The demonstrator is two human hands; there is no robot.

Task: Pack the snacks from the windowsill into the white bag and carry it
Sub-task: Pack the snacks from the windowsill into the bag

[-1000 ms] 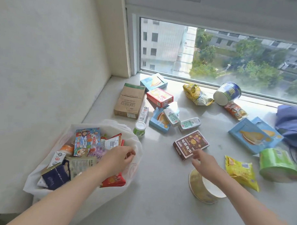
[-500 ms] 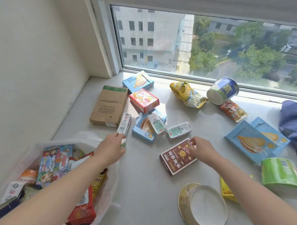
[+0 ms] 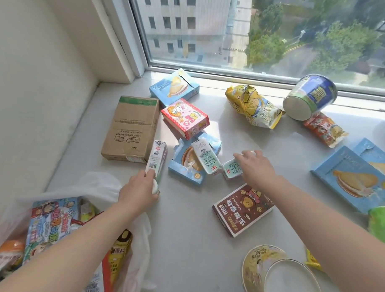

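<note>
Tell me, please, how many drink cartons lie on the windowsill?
3. A white carton at the left hand, which grips a small bottle; a mint carton on the torn blue box; a second mint carton under the right hand. More may hide in the white bag.

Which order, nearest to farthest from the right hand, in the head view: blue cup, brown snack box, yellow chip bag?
1. brown snack box, just this side of the right hand
2. yellow chip bag, farther back, centre
3. blue cup, farthest back, on the right
</note>
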